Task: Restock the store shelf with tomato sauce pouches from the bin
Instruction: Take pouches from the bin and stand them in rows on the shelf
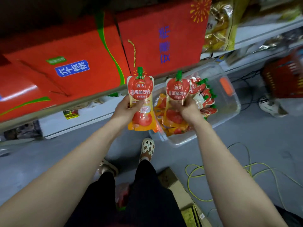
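My left hand [126,110] grips a tomato sauce pouch [141,90] upright, red and yellow with a green cap, in front of the shelf edge [91,98]. My right hand [185,108] holds a second pouch [177,90] the same way, directly above the clear plastic bin [229,102] on the floor. Several more pouches [205,95] lie piled inside the bin, partly hidden by my right hand and its pouch.
Large red gift boxes [73,63] fill the shelf ahead. Yellow snack bags [218,25] sit on shelving at upper right. A red basket [283,77] stands at right. A yellow cable [246,167] and a cardboard box [178,189] lie on the grey floor by my feet.
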`<act>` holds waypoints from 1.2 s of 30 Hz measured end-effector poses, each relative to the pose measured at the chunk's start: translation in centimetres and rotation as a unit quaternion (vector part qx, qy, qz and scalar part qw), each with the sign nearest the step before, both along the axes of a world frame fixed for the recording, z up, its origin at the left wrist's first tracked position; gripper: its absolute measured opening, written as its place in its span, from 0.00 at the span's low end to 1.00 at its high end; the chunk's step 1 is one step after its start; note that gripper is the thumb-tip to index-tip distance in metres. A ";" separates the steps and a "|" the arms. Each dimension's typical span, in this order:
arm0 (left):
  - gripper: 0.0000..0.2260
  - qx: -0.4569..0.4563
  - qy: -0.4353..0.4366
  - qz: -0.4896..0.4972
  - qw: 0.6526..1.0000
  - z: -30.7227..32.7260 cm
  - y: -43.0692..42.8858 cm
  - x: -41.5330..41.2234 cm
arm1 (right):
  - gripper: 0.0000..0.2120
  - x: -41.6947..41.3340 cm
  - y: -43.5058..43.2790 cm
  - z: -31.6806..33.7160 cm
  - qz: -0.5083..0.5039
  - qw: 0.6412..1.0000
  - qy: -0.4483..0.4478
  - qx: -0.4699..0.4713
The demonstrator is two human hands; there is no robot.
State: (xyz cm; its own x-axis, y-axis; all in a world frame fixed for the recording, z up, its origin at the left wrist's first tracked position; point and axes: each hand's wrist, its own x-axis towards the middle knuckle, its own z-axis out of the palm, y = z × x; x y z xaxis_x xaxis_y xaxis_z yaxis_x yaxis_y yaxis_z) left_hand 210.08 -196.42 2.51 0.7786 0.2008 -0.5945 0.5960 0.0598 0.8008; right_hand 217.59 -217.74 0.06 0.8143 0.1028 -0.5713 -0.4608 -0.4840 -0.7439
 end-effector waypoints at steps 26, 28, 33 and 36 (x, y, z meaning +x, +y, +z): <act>0.17 0.039 -0.382 0.162 0.909 29.7 34.6 -19.1 | 0.08 -11.0 36.4 34.0 0.148 0.906 -0.297 0.264; 0.14 0.070 -0.400 0.209 0.890 31.2 37.5 -19.8 | 0.07 -10.9 39.8 36.4 0.180 0.893 -0.320 0.261; 0.08 0.127 -0.422 0.310 0.842 33.1 44.9 -20.3 | 0.06 -9.5 48.5 40.9 0.212 0.872 -0.330 0.293; 0.08 0.166 -0.417 0.329 0.831 33.7 48.5 -20.1 | 0.08 -8.0 53.9 42.0 0.210 0.863 -0.337 0.311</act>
State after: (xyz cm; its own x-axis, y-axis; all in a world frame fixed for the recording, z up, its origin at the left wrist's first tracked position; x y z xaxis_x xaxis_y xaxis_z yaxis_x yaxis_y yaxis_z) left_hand 190.01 -147.94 36.25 0.5479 0.7916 0.2706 -0.2490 -0.1545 0.9561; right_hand 209.54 -163.87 42.07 0.7566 0.5858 0.2907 0.2973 0.0878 -0.9507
